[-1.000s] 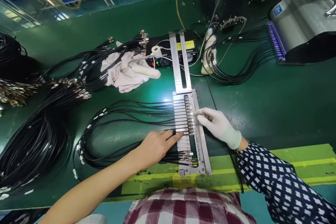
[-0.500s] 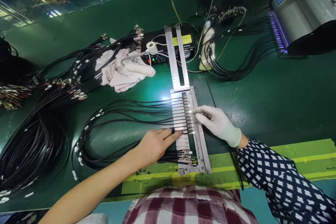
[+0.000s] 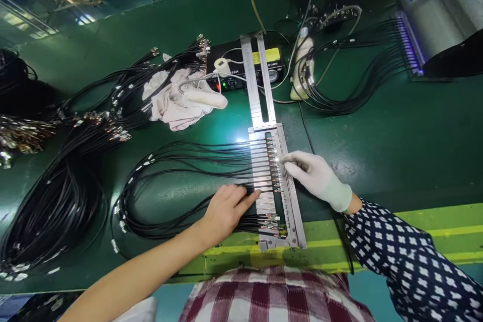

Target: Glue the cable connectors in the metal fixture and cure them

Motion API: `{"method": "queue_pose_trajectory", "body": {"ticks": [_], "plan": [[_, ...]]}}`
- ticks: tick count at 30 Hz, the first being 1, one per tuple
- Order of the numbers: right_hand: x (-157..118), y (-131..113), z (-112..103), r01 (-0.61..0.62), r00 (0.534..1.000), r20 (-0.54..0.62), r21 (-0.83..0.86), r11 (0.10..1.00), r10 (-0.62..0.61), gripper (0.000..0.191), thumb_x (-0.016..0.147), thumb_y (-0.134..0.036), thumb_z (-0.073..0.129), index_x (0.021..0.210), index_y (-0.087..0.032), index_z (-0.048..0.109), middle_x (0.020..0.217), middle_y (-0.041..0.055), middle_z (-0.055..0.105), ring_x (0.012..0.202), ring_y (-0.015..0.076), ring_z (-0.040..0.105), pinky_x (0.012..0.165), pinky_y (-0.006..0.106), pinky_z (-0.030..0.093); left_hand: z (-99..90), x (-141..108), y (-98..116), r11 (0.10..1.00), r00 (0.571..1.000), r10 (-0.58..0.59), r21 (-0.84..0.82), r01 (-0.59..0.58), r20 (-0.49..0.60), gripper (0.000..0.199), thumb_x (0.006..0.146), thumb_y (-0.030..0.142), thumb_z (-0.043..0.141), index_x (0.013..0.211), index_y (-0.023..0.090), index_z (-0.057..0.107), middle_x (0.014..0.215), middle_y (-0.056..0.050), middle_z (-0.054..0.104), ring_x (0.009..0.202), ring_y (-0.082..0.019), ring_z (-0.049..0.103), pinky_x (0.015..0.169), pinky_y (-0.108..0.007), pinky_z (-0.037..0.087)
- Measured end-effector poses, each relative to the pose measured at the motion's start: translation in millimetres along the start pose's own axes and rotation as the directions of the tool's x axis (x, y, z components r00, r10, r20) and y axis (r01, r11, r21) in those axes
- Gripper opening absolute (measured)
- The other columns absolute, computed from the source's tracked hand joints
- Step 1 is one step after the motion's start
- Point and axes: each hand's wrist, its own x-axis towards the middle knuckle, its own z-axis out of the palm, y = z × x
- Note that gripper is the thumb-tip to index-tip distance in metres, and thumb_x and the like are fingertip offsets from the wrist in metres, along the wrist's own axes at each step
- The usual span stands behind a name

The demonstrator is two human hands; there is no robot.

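Observation:
A slotted metal fixture [image 3: 265, 206] lies on the bench, with thin black cables [image 3: 211, 150] laid side by side across it. Small metal connectors [image 3: 273, 163] at the cable ends line up along its slot. My left hand [image 3: 226, 209], bare, rests over the lower cables, its fingers curled around a cable and its thumb stretched onto the fixture. My right hand [image 3: 317, 177], in a white glove, has thumb and forefinger pinched together at the fixture's right edge, beside the connectors. What lies between those fingertips is too small to make out. More loose cable ends [image 3: 269, 222] lie below my left thumb.
A black control box [image 3: 234, 83] stands behind the fixture, with a white cloth [image 3: 175, 105] to its left. Large cable bundles [image 3: 56, 201] lie at far left. At back right, a metal machine [image 3: 441, 20] glows violet over more cables. Yellow-green tape [image 3: 407, 244] runs along the front edge.
The whole view has shifted slightly, so things appear a little farther right. My left fingers have moved a little on the cables; the right hand keeps its place at the fixture.

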Motion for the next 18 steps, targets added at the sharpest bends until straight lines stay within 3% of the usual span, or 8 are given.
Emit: {"method": "queue_pose_trajectory", "body": {"ticks": [4,7,10,13,15,18], "plan": [[1.9,-0.3,1.8,0.005,1.0,-0.015,0.007,1.0,-0.005,0.021,0.096,-0.035,0.051,0.102,-0.022,0.067,0.094,0.0035,0.069,0.087,0.0228,0.064,0.076,0.036,0.054,1.7,-6.5,5.1,0.999,0.997,-0.018,-0.042,0.022,0.079,0.043,0.097,0.009,0.033,0.136,0.015,0.05,0.094,-0.008,0.06,0.08,-0.018,0.049,0.07,-0.03,0.039],[-1.7,1.0,2.6,0.015,0.999,-0.031,-0.004,1.0,-0.015,0.022,0.096,-0.035,0.051,0.102,-0.022,0.067,0.094,0.0043,0.069,0.084,0.023,0.065,0.073,0.036,0.054,-6.9,-7.1,10.1,0.984,0.988,-0.084,-0.143,0.102,0.13,0.039,0.099,0.014,0.036,0.136,0.016,0.049,0.094,-0.007,0.063,0.083,-0.019,0.051,0.071,-0.031,0.039],[-11.8,3.1,2.3,0.044,0.998,-0.034,-0.042,0.998,-0.045,0.022,0.097,-0.036,0.051,0.103,-0.022,0.067,0.097,0.0052,0.069,0.085,0.0233,0.064,0.074,0.037,0.053,-19.7,-7.9,18.2,0.921,0.946,-0.202,-0.279,0.272,0.254,0.026,0.099,0.022,0.043,0.123,0.017,0.054,0.095,-0.005,0.063,0.087,-0.019,0.052,0.076,-0.033,0.04],[-21.0,5.4,2.5,0.06,0.997,-0.034,-0.078,0.995,-0.063,0.021,0.098,-0.035,0.051,0.105,-0.024,0.067,0.1,0.0048,0.068,0.089,0.0237,0.063,0.078,0.038,0.052,-27.2,-9.6,23.2,0.85,0.908,-0.244,-0.376,0.37,0.342,0.013,0.099,0.025,0.047,0.102,0.018,0.058,0.094,-0.005,0.061,0.09,-0.019,0.052,0.081,-0.033,0.043],[-23.1,6.4,3.2,0.057,0.997,-0.042,-0.081,0.995,-0.061,0.02,0.098,-0.035,0.051,0.105,-0.024,0.067,0.1,0.0048,0.068,0.089,0.024,0.063,0.078,0.038,0.052,-27.0,-11.5,22.6,0.815,0.911,-0.252,-0.435,0.382,0.328,0.013,0.098,0.024,0.048,0.096,0.018,0.06,0.092,-0.004,0.061,0.088,-0.018,0.053,0.08,-0.032,0.045],[-21.5,6.8,3.9,0.051,0.998,-0.045,-0.073,0.996,-0.054,0.02,0.098,-0.036,0.052,0.103,-0.024,0.067,0.099,0.0051,0.068,0.088,0.0243,0.063,0.076,0.037,0.052,-22.2,-16.4,18.5,0.806,0.946,-0.239,-0.498,0.319,0.22,0.013,0.097,0.023,0.051,0.099,0.018,0.062,0.09,-0.005,0.063,0.085,-0.016,0.056,0.076,-0.029,0.047]]}}
